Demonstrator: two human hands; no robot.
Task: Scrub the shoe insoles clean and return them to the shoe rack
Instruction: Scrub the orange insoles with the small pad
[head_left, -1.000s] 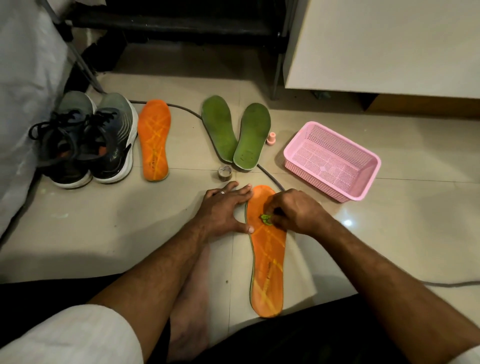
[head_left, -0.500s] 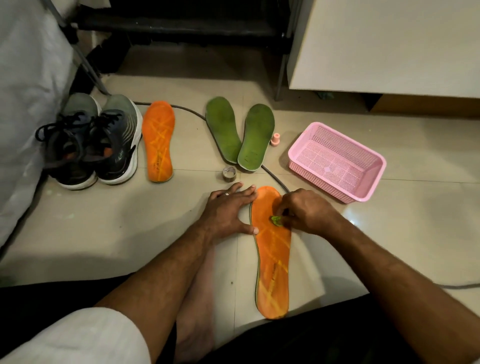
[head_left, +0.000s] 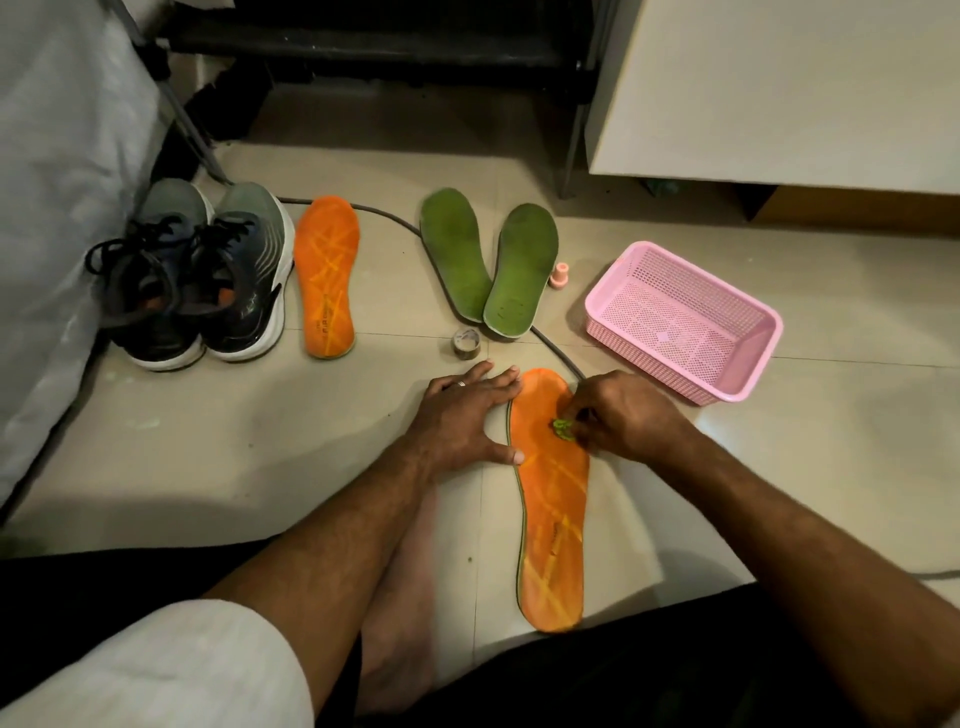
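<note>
Landmark: near insole (head_left: 551, 499), orange, flat on the floor, toe away from the person.

Risks, left to right.
- Left hand (head_left: 464, 422): fingers spread, flat on the floor, fingertips and thumb touching the near insole's left edge. It braces from one side only; a hard stroke could slide or turn the insole rightward.
- Scrubber (head_left: 563, 429): small green piece on the near insole's forefoot, pinched in the curled fingers of the right hand (head_left: 621, 418). Being small, it could slip from the pinch, and knuckles may rub the insole instead.
- Cable (head_left: 557, 349): runs just beyond the near insole's toe; a long stroke could snag it.

Floor and room, left to right.
- White sheeting (head_left: 57, 197): far left of the near insole.
- Shoes (head_left: 202, 280): a dark pair, well left and beyond.
- Second orange insole (head_left: 326, 275): just right of the shoes.
- Tape roll (head_left: 466, 343): just beyond the left hand.
- Green insoles (head_left: 488, 265): a pair, heels touching, beyond the near insole.
- Pink cap (head_left: 560, 274): beside them.
- Pink basket (head_left: 680, 322): right and beyond.
- Floor (head_left: 260, 447): pale glossy tile.
- Dark rack (head_left: 374, 47): far beyond, probably the shoe rack.
- Pale cabinet (head_left: 779, 88): beyond, right.
</note>
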